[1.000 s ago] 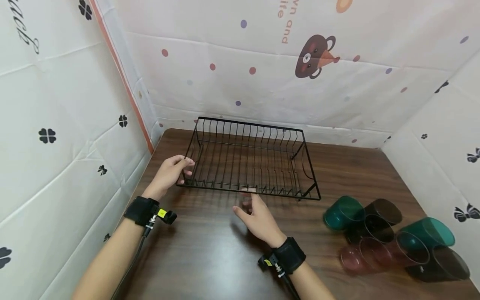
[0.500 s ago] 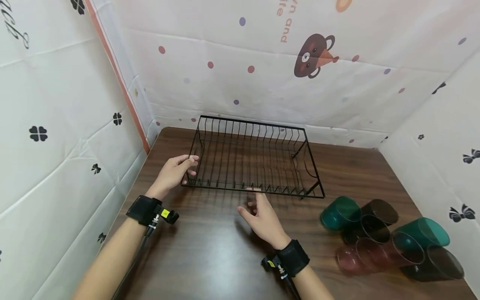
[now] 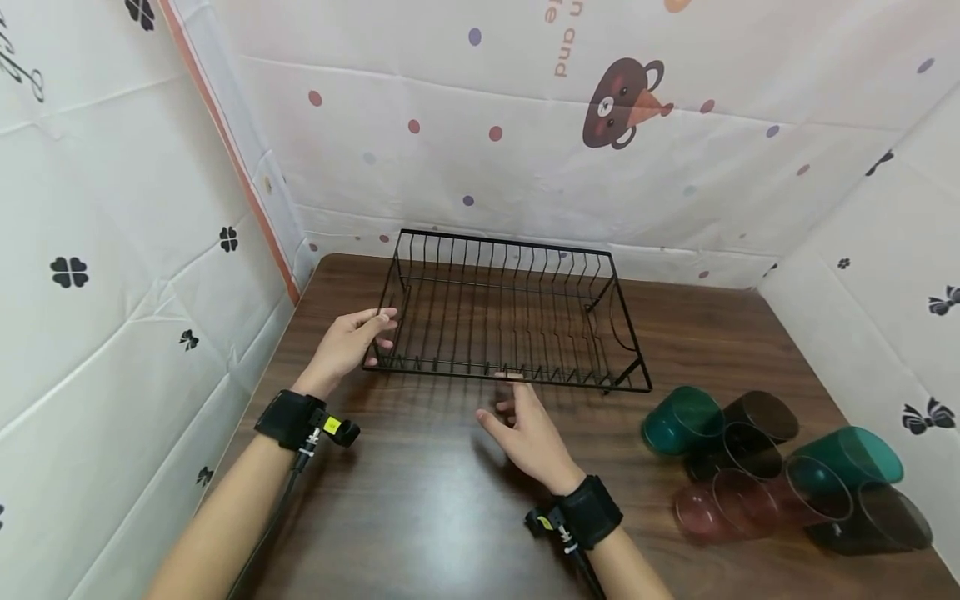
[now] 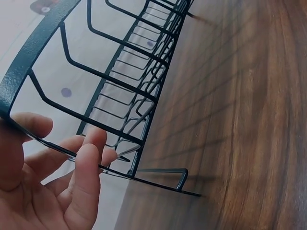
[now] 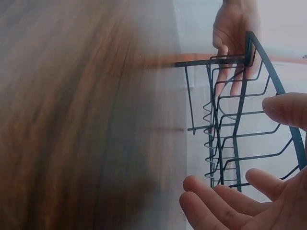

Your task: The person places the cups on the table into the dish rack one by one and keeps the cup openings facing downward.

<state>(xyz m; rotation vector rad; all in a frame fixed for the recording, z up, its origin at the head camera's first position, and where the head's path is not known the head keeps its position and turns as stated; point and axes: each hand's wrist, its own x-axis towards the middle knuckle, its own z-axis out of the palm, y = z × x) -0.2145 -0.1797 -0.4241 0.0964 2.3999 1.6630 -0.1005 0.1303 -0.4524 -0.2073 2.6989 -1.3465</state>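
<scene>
A black wire dish rack (image 3: 506,242) stands toward the back of the wooden table, long side facing me. My left hand (image 3: 347,343) grips its left end; the left wrist view shows the thumb by the thick rim (image 4: 24,60) and the fingers among the side wires. Below the middle of the front rim is my right hand (image 3: 528,437), fingers reaching up to it and partly hidden behind it. From the right wrist, those fingers (image 5: 211,203) look spread and relaxed, with the thumb (image 5: 283,109) near the rim and apart from them.
Several see-through cups stand at the table's right: teal cups (image 3: 678,421), pink cups (image 3: 701,510) and dark cups (image 3: 855,533). Patterned white sheets (image 3: 450,167) wall in the table (image 3: 420,500) at the back, left and right.
The rack and both hands have shifted slightly right across the table since the earliest frame. Over the last half second they hold nearly still. The head view has tilted a little; the cups stay put.
</scene>
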